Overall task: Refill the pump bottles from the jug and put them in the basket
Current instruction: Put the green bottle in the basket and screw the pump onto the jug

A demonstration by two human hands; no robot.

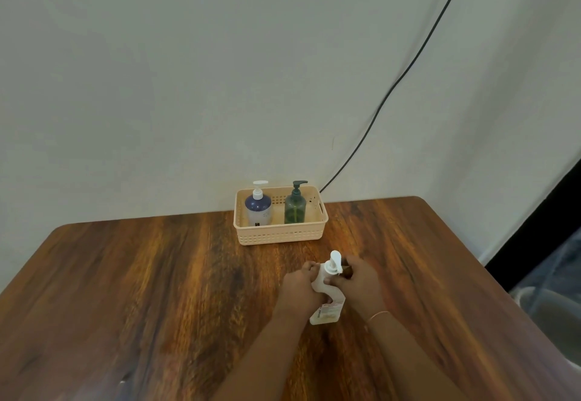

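Observation:
A white pump bottle (326,312) stands on the wooden table (157,275) in front of me. My left hand (300,286) grips its body from the left. My right hand (358,278) holds it at the neck, fingers around the white pump head (334,263). Further back, a beige basket (279,234) stands near the wall. Inside it stand a blue bottle with a white pump (258,207) on the left and a green bottle with a dark pump (295,205) on the right. No jug is in view.
A black cable (408,67) runs down the wall to behind the basket. The table's right edge drops off to a dark gap, with a grey round object (553,315) on the floor beyond it.

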